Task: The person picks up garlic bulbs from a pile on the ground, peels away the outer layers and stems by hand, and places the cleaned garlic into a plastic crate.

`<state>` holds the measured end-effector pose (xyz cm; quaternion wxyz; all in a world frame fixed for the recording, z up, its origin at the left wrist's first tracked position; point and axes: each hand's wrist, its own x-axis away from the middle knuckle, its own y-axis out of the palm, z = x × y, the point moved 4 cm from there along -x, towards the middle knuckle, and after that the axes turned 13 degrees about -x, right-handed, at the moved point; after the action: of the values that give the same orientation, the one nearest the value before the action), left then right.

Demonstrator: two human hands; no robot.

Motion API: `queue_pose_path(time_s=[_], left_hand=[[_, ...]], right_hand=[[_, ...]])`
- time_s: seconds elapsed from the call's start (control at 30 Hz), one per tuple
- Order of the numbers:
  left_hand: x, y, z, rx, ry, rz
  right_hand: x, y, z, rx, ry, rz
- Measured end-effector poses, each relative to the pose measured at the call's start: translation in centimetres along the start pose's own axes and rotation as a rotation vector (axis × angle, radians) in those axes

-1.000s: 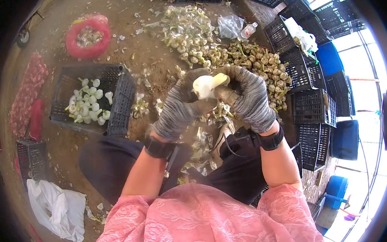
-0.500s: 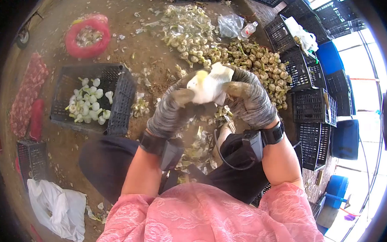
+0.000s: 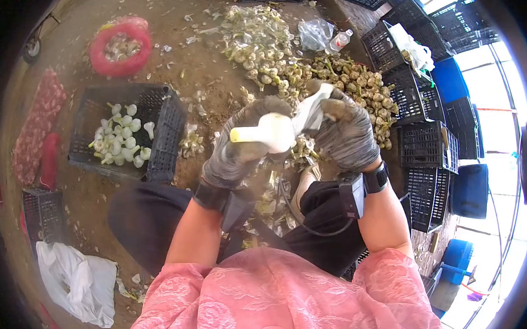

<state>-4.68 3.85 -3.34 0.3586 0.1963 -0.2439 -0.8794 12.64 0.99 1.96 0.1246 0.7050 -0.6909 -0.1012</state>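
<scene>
A white peeled garlic bulb point(image 3: 277, 132), its stem pointing left, is in the gloved fingers of my left hand point(image 3: 239, 139). My right hand point(image 3: 344, 127), also gloved, pinches a pale strip of garlic skin point(image 3: 312, 110) that stretches from the bulb's right side. Below both hands, loose skins point(image 3: 273, 196) lie on the ground between the legs. To the left, a black crate point(image 3: 168, 133) holds several clean white bulbs point(image 3: 120, 134). Beyond my hands is a heap of unpeeled garlic point(image 3: 353, 83).
A pink mesh bag point(image 3: 100, 63) stands at the upper left, with a filled red mesh sack point(image 3: 39, 129) left of the crate. A white bag point(image 3: 76, 281) lies lower left. Stacked black crates point(image 3: 422, 144) and blue containers point(image 3: 470, 191) line the right. A plastic bottle point(image 3: 340, 41) lies beyond the heap.
The bulb has turned so its stem points left, and its white body is now exposed. My right hand has drawn the skin strip up and to the right, away from the bulb.
</scene>
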Motion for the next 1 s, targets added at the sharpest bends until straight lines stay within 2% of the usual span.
queue_pose_path(time_s=[0.07,0.1,0.13,0.17,0.23,0.27,0.3,0.33,0.4,0.43,0.5,0.57,0.63,0.67,0.77,0.9,0.97,1.0], left_hand=[[-0.2,0.2,0.0,0.018,0.083,-0.048],[-0.2,0.4,0.3,0.046,0.152,-0.074],[-0.2,0.3,0.1,0.045,0.154,-0.074],[-0.2,0.1,-0.2,0.263,0.094,-0.078],[-0.5,0.0,-0.4,0.481,0.035,-0.083],[-0.9,-0.1,0.5,0.049,0.122,0.040],[-1.2,-0.2,1.4,-0.385,0.203,0.162],[-1.2,0.1,2.1,-0.719,0.332,0.179],[-0.9,0.5,2.2,-0.775,0.326,0.186],[-0.9,0.7,2.2,-0.834,0.324,0.192],[-1.0,0.9,2.0,-0.837,0.393,0.191],[-0.9,0.9,1.6,-0.871,0.325,0.199],[-1.0,1.0,1.2,-0.805,0.299,0.180],[-1.0,0.9,1.0,-0.741,0.275,0.163],[-1.0,0.3,0.3,-0.776,0.275,0.184],[-0.9,0.6,0.1,-0.644,0.183,0.186],[-0.8,1.7,1.0,-0.380,0.219,0.040],[-0.6,1.8,1.0,-0.271,0.120,-0.025]], right_hand=[[-0.9,-0.4,-0.2,-0.501,0.036,0.093],[-0.8,0.2,-1.3,-0.521,0.094,0.137],[-0.8,0.3,-2.0,-0.337,0.060,0.067],[-0.9,0.7,-2.6,-0.152,0.025,-0.003],[-0.6,2.2,-3.0,0.490,0.050,-0.066],[-0.9,2.5,-2.4,0.656,-0.018,-0.100],[-0.8,2.6,-2.3,0.655,-0.018,-0.100],[-0.4,2.9,-2.9,0.767,-0.140,-0.082],[0.1,4.2,-3.9,0.887,-0.325,-0.017],[0.1,4.3,-3.7,0.887,-0.326,-0.017],[0.4,5.2,-3.5,1.040,-0.536,-0.099],[1.0,6.0,-3.6,1.076,-0.549,-0.069],[1.2,6.3,-3.5,1.223,-0.535,-0.060],[1.3,6.7,-3.4,1.226,-0.629,-0.068],[1.2,6.8,-3.3,1.370,-0.644,-0.078],[0.9,6.6,-3.1,1.278,-0.689,-0.020],[0.4,5.8,-3.0,1.266,-0.747,0.025],[0.0,5.0,-3.1,1.196,-0.698,0.083]])
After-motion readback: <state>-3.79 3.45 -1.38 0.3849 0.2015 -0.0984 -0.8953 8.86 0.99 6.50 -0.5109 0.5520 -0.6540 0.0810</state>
